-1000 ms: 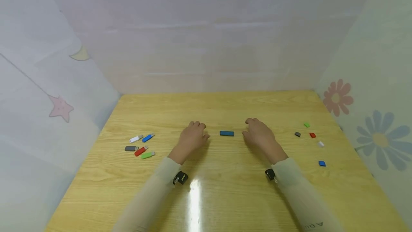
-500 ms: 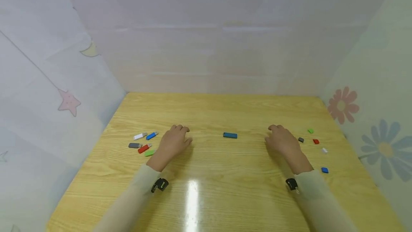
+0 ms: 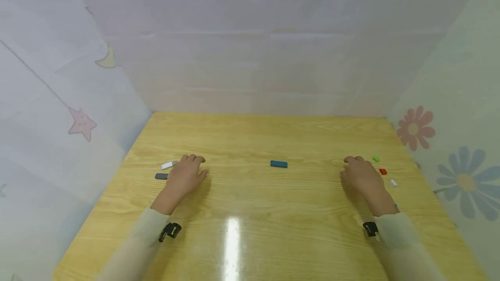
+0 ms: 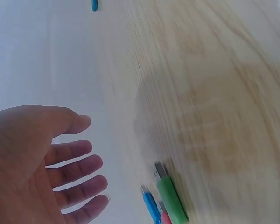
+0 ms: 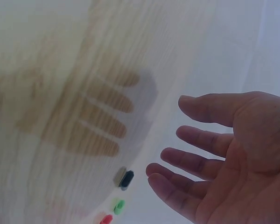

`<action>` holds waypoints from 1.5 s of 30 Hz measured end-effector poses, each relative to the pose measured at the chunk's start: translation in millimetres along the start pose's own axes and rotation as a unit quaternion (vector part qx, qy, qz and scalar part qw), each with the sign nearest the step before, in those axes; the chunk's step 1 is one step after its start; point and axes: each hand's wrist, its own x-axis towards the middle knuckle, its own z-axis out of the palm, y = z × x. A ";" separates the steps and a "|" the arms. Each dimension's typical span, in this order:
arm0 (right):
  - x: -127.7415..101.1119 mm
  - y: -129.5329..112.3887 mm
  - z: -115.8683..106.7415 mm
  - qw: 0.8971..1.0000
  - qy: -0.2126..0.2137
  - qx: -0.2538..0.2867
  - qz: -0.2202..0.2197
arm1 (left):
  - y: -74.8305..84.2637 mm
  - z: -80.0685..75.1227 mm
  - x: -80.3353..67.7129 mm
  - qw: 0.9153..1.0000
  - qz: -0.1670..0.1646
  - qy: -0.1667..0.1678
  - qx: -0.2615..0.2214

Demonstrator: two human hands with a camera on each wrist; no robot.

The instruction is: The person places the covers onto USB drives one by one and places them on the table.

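- Your left hand hangs over the left cluster of small plastic USB sticks on the pale wooden table; its fingers are spread and relaxed, holding nothing.
- In the left wrist view the green USB stick, the blue USB stick and the red USB stick lie side by side just under those fingers, not touching them. The head view shows a white USB stick and a grey USB stick just left of that hand.
- Your right hand hovers, loose and unclasped, over the loose caps at the right: a dark grey cap, a green cap and a red cap lie near its fingertips.
- A capped dark blue USB stick lies alone at mid-table, well apart from both hands.
- The sticks look light, stiff and smooth, so they may skid on the glossy wood; pinch 1 by its long sides at the coloured body, clear of the metal plug.
- The caps are tiny and will likely flick away easily; take each between thumb and forefinger.
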 end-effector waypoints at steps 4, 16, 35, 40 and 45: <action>-0.3 9.8 -3.0 1.000 -0.004 -0.001 0.016 | -12.2 -2.5 -6.0 1.000 -0.011 -0.002 0.003; -5.5 34.0 -9.4 1.000 -0.007 0.003 0.029 | -50.0 -6.5 -21.3 0.999 -0.030 -0.011 -0.009; -7.8 49.7 -18.7 0.999 -0.009 0.009 0.035 | -91.3 -12.2 -39.7 0.996 -0.067 -0.039 -0.032; -11.2 54.3 -15.9 0.999 -0.025 0.004 0.047 | -96.5 -8.8 -38.1 0.997 -0.055 -0.047 -0.027; -12.7 55.7 -8.2 0.999 -0.021 0.012 0.044 | -101.5 -5.2 -41.8 0.997 -0.056 -0.055 -0.020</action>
